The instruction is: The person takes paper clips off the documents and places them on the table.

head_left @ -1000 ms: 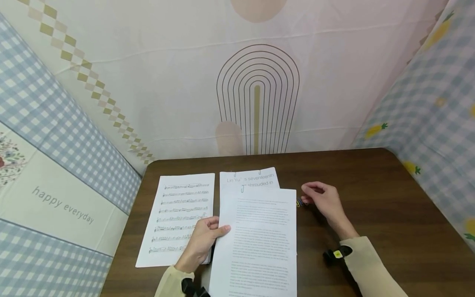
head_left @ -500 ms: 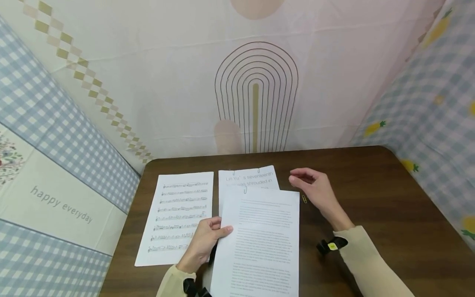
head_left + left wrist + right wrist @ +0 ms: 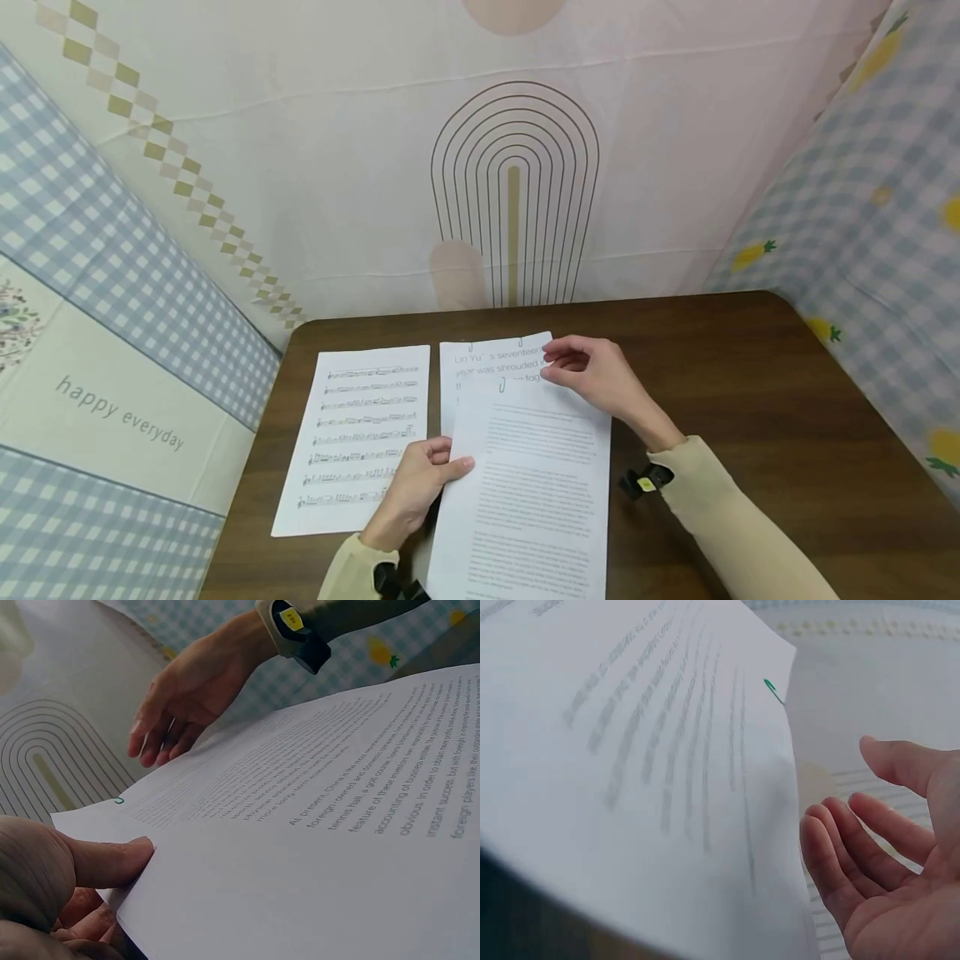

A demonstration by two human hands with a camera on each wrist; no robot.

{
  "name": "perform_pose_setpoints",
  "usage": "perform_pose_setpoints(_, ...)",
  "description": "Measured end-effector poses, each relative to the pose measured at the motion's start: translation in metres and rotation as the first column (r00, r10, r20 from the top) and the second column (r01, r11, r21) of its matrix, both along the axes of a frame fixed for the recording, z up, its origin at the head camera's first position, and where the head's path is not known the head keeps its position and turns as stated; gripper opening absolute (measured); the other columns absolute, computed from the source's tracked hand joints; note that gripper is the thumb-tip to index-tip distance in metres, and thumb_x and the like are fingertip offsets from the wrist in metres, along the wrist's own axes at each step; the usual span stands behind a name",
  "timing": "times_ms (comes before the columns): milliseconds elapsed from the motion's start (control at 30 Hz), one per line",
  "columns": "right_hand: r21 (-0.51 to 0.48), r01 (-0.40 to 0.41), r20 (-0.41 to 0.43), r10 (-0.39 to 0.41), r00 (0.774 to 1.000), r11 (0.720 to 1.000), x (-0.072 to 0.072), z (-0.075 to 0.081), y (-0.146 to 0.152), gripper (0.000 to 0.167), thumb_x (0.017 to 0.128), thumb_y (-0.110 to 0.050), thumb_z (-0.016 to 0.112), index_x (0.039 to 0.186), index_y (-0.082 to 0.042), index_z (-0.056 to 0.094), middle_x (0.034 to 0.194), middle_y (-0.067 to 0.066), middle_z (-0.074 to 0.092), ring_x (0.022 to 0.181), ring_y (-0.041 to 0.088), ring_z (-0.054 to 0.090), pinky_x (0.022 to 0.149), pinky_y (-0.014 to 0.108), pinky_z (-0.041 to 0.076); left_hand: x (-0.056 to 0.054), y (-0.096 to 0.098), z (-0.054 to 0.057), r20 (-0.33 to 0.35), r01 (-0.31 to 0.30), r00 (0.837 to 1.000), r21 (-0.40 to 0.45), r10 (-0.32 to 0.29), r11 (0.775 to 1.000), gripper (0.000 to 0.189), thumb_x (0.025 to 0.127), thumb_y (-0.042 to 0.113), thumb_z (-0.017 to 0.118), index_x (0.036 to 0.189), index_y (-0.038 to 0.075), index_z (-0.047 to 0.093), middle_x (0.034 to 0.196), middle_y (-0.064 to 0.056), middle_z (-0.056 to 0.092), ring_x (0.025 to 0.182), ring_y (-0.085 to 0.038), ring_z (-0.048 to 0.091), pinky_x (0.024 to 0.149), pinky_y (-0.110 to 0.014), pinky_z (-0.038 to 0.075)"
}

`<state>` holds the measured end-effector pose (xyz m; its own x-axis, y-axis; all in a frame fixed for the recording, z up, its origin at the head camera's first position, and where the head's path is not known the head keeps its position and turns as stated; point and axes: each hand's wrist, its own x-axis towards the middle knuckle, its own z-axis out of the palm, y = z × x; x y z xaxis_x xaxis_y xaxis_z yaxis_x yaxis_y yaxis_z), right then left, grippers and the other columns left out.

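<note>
My left hand [image 3: 420, 487] pinches the left edge of a printed paper sheet [image 3: 536, 492], thumb on top and fingers beneath. The left wrist view shows that thumb [image 3: 112, 862] on the page's blank margin. A green paper clip [image 3: 774, 690] sits on the sheet's top edge. My right hand [image 3: 596, 375] is at the sheet's top right corner, thumb apart from loosely bent fingers. In the right wrist view nothing shows between the thumb and fingers of the right hand [image 3: 889, 840]. Behind the held sheet lies a large-print page [image 3: 491, 354], partly covered, with clips on its top edge.
A sheet of music [image 3: 360, 433] lies on the left of the brown wooden table [image 3: 720, 375]. Patterned cloth [image 3: 360, 167] hangs behind the table and at both sides. Something dark under the left hand is mostly hidden.
My right hand has moved left from the table to the held sheet's top right corner. The sheet has shifted slightly right. A yellow paper clip seen beside it earlier is no longer visible.
</note>
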<state>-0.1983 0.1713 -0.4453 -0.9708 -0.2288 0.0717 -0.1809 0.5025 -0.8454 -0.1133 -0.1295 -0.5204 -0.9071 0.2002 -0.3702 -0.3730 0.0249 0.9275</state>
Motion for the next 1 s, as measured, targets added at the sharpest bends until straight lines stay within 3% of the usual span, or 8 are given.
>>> perform_pose_setpoints(233,0.063,-0.035,-0.006,0.035,0.999,0.997,-0.005,-0.005,-0.020,0.029,0.093,-0.013,0.087,0.120,-0.005,0.080,0.108,0.009,0.082,0.090,0.017,0.071,0.081,0.019,0.057,0.001,0.000,0.000,-0.009,0.001,1.000,-0.009,-0.001,1.000,0.039,0.098,0.003,0.076,0.132,-0.013,0.067,0.107,-0.019,0.084,0.083,-0.017,0.081,0.073,-0.027,0.066)
perform_pose_setpoints(533,0.141,-0.135,-0.033,0.141,0.989,0.981,-0.012,-0.010,-0.040,0.024,0.090,-0.013,0.089,0.111,-0.004,0.082,0.093,0.004,0.080,0.083,0.011,0.067,0.077,0.020,0.053,0.002,0.001,0.000,-0.008,0.003,1.000,0.002,-0.003,1.000,0.039,0.098,0.002,0.076,0.132,-0.014,0.067,0.105,-0.019,0.084,0.082,-0.015,0.081,0.073,-0.026,0.065)
perform_pose_setpoints(1000,0.186,-0.177,0.017,0.177,0.984,0.966,-0.017,-0.011,-0.054,0.016,0.090,-0.014,0.088,0.105,-0.008,0.085,0.089,0.002,0.079,0.081,0.008,0.061,0.075,0.022,0.049,0.002,0.001,-0.001,-0.007,0.003,1.000,0.006,-0.003,1.000,0.040,0.099,0.003,0.076,0.134,-0.014,0.066,0.106,-0.017,0.084,0.084,-0.015,0.081,0.074,-0.026,0.066)
